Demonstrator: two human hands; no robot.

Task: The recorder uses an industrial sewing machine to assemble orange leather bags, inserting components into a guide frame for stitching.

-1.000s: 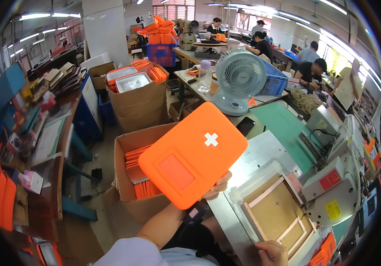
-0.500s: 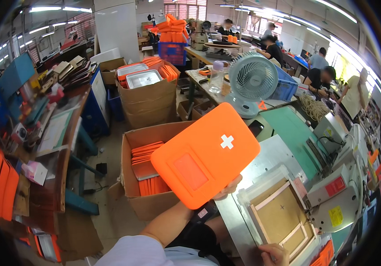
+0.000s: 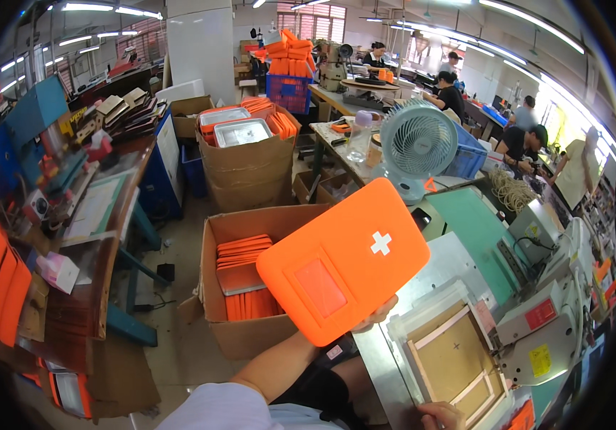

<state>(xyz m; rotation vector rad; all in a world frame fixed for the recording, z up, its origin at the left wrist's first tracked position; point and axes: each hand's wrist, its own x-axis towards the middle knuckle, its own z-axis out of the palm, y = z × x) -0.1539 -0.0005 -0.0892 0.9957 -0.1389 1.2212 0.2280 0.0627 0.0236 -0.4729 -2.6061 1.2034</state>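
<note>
An orange first-aid case [image 3: 354,258] with a white cross and a small recessed window is held up, tilted, at the middle of the view. My left hand [image 3: 377,315] grips its lower right edge from behind, so most of the fingers are hidden. At the lower right, my right hand [image 3: 441,416] lies by the near edge of the metal machine table [image 3: 376,358], fingers curled; whatever they hold is too hidden to make out. Beside it sits a tan board fixture [image 3: 444,347] with pale wooden strips and a small cross mark.
Left of the case stands an open cardboard box [image 3: 243,333] with orange pieces inside. Behind it is a fuller carton [image 3: 247,168]. A fan [image 3: 417,143] stands on the far bench. Grey machine parts [image 3: 537,315] border the fixture; a cluttered table [image 3: 118,208] is at left. Several people work farther back.
The view has shifted slightly, so the surroundings and the case appear a little to the right and lower. My left hand still holds the case; my right hand stays near the table edge.
</note>
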